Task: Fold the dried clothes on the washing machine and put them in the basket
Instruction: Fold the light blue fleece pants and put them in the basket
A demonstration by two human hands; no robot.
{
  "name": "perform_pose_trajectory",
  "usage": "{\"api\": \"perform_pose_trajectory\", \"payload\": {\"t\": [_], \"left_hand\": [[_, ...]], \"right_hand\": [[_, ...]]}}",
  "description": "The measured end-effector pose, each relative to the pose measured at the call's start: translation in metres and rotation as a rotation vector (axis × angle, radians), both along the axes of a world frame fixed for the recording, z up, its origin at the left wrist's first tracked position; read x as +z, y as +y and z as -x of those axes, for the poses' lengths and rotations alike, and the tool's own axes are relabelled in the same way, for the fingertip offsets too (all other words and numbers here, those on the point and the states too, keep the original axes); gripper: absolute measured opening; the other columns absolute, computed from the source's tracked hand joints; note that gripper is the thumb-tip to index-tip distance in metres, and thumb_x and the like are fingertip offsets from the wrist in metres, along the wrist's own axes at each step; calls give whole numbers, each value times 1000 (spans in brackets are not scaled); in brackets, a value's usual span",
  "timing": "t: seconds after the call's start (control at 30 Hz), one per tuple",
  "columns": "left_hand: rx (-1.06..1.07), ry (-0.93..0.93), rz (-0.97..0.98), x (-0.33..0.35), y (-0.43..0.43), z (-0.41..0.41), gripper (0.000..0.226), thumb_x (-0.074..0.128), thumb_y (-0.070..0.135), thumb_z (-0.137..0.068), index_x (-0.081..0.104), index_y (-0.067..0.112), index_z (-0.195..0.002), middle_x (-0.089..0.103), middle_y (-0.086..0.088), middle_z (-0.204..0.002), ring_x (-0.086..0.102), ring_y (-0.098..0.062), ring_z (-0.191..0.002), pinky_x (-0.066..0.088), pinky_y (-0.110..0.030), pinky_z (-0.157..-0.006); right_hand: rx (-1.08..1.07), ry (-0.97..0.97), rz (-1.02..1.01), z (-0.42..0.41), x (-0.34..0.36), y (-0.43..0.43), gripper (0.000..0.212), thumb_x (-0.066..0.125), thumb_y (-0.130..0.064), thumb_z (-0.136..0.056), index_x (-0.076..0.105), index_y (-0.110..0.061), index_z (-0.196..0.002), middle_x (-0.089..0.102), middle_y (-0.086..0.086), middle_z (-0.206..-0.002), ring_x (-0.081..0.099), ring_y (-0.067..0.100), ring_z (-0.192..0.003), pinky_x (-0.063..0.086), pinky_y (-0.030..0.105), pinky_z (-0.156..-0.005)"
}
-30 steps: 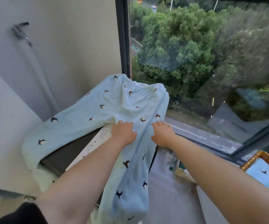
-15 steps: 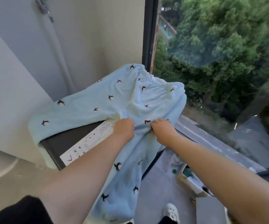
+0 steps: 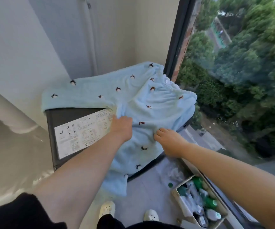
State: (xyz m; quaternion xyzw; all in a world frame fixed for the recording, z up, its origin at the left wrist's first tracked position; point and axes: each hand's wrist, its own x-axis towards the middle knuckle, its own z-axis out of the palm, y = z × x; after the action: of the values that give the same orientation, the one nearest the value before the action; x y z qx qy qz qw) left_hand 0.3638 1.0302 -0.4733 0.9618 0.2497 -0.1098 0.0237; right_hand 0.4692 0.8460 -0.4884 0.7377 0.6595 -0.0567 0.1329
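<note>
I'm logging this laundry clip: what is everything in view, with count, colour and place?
washer: one, dark grey, in the corner against the wall.
trousers: one, light blue with dark birds, draped over the washer, one leg hanging down its front.
label: one, white, on the washer's top.
pipe: one, white, on the wall behind.
window: one, dark frame, at right.
box: one, cardboard, on the floor at right.
bottles: several, green and white, in the box.
shoes: two, white, on the floor below.
left hand: one, gripping the trousers.
right hand: one, pinching the trousers.
</note>
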Motion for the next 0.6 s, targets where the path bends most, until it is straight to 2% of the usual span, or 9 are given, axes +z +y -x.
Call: {"api": "perform_pose_trajectory", "payload": {"t": [0.07,0.13,0.17,0.2,0.27,0.33,0.37,0.43,0.6], "left_hand": [[47,-21,22,-7,-9,6,34,38,17,-95,42,14,-129,41,-7,-140,35,-24,-133,19,-47,-113],[71,-12,37,-13,-16,12,41,35,21,-97,33,14,-138,26,-6,-151,17,-22,-142,15,-51,-114],[79,-10,39,-15,-17,15,43,35,22,-97,31,14,-140,21,-6,-154,11,-21,-144,13,-51,-114],[90,-16,38,-15,-18,17,45,35,24,-98,29,15,-142,16,-6,-155,7,-21,-146,12,-51,-114],[118,-52,29,-13,-20,23,49,36,26,-98,25,17,-145,7,-6,-158,-1,-21,-147,9,-50,-115],[168,-143,33,-11,-21,30,52,39,27,-98,23,17,-146,2,-5,-159,-2,-22,-147,8,-49,-116],[205,-185,38,-10,-21,34,54,41,29,-98,22,17,-147,3,-6,-159,2,-23,-146,11,-47,-115],[305,-234,59,-11,-18,45,58,47,35,-96,23,16,-146,14,-6,-156,17,-27,-141,24,-43,-109],[412,-177,200,-15,-9,72,69,50,43,-94,15,19,-149,32,-8,-146,30,-30,-131,34,-42,-100]], "right_hand": [[-65,-25,54,-3,-1,-6,27,45,-7,-85,54,-8,-111,55,8,-110,48,27,-106,43,33,-85],[-392,44,54,-5,-1,-8,19,44,-9,-89,55,-8,-104,57,11,-100,52,27,-92,45,33,-74],[-613,158,33,-7,-3,-8,18,43,-9,-91,55,-7,-103,55,12,-95,50,25,-84,45,31,-74],[-837,356,27,-10,-7,-7,20,44,-10,-92,56,-5,-108,51,11,-94,46,23,-79,43,29,-75],[-1238,951,-42,-13,-16,-3,31,49,-8,-92,53,-2,-122,51,11,-101,47,22,-78,42,31,-79],[-1540,1463,-229,-8,-20,0,38,52,-3,-89,49,-7,-127,57,11,-107,55,28,-95,48,41,-89],[-1614,1592,-316,-4,-22,1,37,52,-1,-90,48,-9,-125,59,12,-109,56,32,-103,48,44,-93],[-1636,1679,-387,4,-24,5,37,53,2,-90,48,-8,-125,59,15,-117,57,36,-109,49,45,-87],[-1585,1715,-403,23,-22,11,39,61,0,-87,55,-2,-125,63,18,-114,61,34,-95,53,43,-74]]}}
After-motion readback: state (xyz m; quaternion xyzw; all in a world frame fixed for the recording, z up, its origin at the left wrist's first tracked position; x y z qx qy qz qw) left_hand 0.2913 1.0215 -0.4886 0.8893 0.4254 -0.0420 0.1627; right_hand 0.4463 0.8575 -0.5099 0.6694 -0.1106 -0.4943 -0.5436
